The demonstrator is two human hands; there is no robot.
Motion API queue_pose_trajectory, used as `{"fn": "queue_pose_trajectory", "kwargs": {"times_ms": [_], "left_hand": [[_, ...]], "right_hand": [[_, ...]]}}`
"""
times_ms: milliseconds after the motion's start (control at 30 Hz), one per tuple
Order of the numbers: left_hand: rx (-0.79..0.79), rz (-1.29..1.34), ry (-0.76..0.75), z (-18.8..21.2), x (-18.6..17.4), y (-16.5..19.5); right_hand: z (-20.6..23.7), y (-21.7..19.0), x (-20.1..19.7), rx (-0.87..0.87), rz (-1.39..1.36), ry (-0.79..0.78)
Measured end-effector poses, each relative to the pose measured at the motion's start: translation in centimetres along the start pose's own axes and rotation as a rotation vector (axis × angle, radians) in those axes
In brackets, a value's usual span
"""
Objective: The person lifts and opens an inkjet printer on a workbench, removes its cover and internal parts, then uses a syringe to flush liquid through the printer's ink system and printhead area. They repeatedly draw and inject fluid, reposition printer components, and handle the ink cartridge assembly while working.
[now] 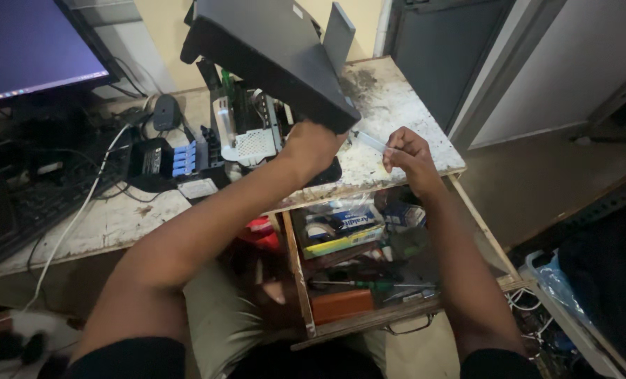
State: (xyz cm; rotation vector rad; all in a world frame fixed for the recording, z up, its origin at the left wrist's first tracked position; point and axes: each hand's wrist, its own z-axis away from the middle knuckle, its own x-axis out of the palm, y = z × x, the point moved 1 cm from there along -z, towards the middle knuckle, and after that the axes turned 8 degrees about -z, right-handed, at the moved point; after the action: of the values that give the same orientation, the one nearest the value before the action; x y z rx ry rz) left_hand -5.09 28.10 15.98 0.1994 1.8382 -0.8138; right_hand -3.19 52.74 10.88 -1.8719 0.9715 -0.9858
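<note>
A flat computer screen (29, 42) glowing violet-blue with a thin pale strip along its lower edge fills the upper left corner, above a dark keyboard. In the open wooden drawer (297, 270) under the desk edge lie 2 packages: a clear plastic bag holding a white and blue printed box (348, 221), and beside it to the right a small blue and white carton (400, 214), partly hidden by a forearm

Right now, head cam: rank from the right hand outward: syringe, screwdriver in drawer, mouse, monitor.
From the right hand, nearest first:
1. Clear syringe, held in its fingers, over the table edge.
2. Green-handled screwdriver, below in the open drawer.
3. Dark mouse, far left on the table.
4. Monitor, top-left corner.
</note>
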Motion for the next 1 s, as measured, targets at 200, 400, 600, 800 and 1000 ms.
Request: {"fn": "queue_pose_trajectory", "kwargs": {"times_ms": [200, 400, 600, 800, 1000], "left_hand": [[-0.065, 0.063, 0.085, 0.0, -0.2, 0.0], [-0.053, 0.042, 0.14, 1.2, -0.6, -0.1], [-0.069, -0.103, 0.209, 2.6, -0.3, 0.7], [-0.071, -0.356, 0.34, 2.3, 0.7, 1.6], [-0.188, -0.363, 0.463, 2.1, 1.0, 2.1]], "right_hand": [[0.1, 0.2, 0.1, -0.026, 0.013, -0.038], [-0.3, 0.4, -0.3, -0.028, 0.009, 0.001], [-0.3, 0.8, -0.9, -0.061, -0.083, 0.009], [-0.2, 0.6, -0.7, -0.029, -0.083, 0.006], [-0.2, 0.5, -0.3, -0.044, -0.005, -0.016]]}}
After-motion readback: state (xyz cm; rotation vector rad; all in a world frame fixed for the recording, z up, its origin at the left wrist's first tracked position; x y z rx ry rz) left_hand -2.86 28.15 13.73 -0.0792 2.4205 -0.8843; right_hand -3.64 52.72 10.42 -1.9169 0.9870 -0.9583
